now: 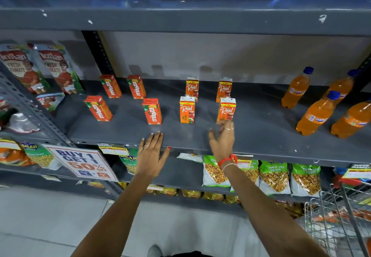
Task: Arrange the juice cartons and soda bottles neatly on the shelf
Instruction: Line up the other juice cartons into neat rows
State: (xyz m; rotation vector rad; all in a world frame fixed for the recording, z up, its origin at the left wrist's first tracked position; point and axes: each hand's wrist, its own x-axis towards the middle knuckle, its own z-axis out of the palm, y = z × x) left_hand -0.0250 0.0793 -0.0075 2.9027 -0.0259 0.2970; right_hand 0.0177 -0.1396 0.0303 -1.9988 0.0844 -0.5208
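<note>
Reaching over the shelf, left hand lies flat and spread; right hand, fingers loosely spread, nears a Real juice carton

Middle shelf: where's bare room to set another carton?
Widest gap: between the Real cartons and Fanta bottles. Smaller gap between the Maaza cartons and Real cartons. The front strip holds both hands. Fanta end is crowded.

Bare shelf lies open before my left hand and in the wide lane between the Real cartons and the Fanta bottles, while the Maaza cartons stand apart with narrower gaps between them.
</note>
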